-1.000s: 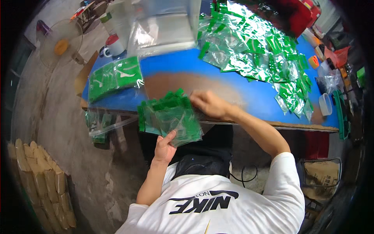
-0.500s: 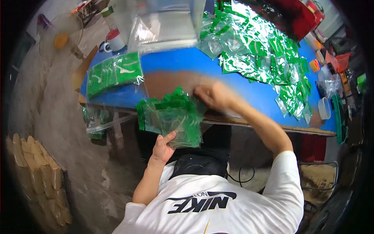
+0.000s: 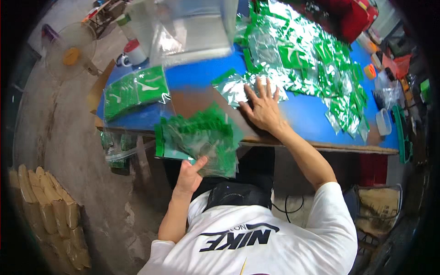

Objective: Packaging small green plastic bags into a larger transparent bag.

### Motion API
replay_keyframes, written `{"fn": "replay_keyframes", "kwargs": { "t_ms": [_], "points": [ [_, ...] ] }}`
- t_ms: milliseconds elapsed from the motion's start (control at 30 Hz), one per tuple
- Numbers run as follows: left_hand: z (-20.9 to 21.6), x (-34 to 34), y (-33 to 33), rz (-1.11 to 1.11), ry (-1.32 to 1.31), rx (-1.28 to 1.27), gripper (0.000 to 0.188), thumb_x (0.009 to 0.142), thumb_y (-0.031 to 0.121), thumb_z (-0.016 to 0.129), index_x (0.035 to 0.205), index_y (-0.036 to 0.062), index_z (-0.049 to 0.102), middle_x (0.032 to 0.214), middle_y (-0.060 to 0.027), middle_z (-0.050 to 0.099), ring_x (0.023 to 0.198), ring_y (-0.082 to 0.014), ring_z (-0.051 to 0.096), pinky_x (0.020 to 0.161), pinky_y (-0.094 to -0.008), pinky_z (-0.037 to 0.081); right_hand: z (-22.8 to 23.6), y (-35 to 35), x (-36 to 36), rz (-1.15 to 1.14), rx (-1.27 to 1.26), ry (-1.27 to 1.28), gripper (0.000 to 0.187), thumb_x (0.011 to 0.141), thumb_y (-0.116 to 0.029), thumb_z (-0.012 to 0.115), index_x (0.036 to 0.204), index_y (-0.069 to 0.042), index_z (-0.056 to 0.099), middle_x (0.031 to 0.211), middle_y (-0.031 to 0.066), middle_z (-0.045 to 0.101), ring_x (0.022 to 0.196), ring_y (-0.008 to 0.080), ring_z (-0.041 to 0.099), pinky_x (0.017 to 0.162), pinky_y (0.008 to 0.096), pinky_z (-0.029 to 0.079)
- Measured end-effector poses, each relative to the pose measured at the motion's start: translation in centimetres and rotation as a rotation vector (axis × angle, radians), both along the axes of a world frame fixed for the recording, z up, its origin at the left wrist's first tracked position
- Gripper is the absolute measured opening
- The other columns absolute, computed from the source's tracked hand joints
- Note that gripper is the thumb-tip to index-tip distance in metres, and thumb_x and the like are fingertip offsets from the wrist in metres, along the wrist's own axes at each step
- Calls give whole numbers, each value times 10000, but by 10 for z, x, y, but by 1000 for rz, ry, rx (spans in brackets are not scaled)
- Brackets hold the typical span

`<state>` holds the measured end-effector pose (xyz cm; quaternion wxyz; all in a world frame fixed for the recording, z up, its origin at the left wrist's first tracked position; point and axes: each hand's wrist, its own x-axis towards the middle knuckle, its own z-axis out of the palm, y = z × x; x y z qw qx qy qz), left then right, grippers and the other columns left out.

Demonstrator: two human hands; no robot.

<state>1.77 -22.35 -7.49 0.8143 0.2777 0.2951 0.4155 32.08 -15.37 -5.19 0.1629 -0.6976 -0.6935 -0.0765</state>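
Observation:
My left hand (image 3: 190, 174) is closed on a fanned stack of small clear packets with green edges (image 3: 201, 137), thumb on top, just off the near table edge. My right hand (image 3: 265, 107) lies palm down with fingers spread, on a few shiny green-and-clear packets (image 3: 233, 87) on the blue table. Behind it spreads a large heap of the same packets (image 3: 302, 59). At the left of the table, a larger clear bag filled with green packets (image 3: 137, 91) lies flat.
A blue table (image 3: 197, 75) has a worn brown patch near its front edge. Clear plastic bags (image 3: 195, 39) are stacked at the back, beside a white mug (image 3: 134, 52) with a red top. A clear tub (image 3: 383, 123) stands at the right. Brown wrapped bundles (image 3: 50, 206) sit on the floor at left.
My right hand has moved from above the worn patch outward onto the packets near the heap, its fingers now spread. Some packets now lie nearer the front. My left hand still holds the stack.

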Motion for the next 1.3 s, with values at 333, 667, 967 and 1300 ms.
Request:
{"fn": "replay_keyframes", "kwargs": {
  "t_ms": [333,667,967,1300],
  "points": [
    [-10,10,7,5,-14,-94,443,946,28,612,1363,-19,470,1337,-132,578,1239,-260,568,1076,-444,452,24,-51,20,108,9,134,547,958,-312,565,1431,-56,466,1476,198,451,1422,399,316,1178,599,154],
    [-9,16,2,20,-25,-91,420,949,32,612,1344,-25,484,1325,-141,584,1221,-260,581,1061,-436,468,32,-85,7,392,-308,562,533,1003,-306,486,1445,-13,438,1472,221,457,1401,430,362,1193,507,216],
    [-10,16,2,12,-28,-83,413,947,39,622,1336,-23,497,1331,-135,581,1226,-262,578,1058,-435,474,19,-71,18,184,-56,79,501,963,-402,543,1327,-59,572,1301,259,499,1299,456,409,1133,588,269],
    [-2,21,1,37,-53,-53,432,951,27,607,1359,-8,471,1331,-129,581,1240,-265,566,1080,-448,452,39,-43,-9,348,-315,653,530,984,-319,537,1414,-16,467,1254,277,594,1225,407,538,1047,456,412]
  ]
}}
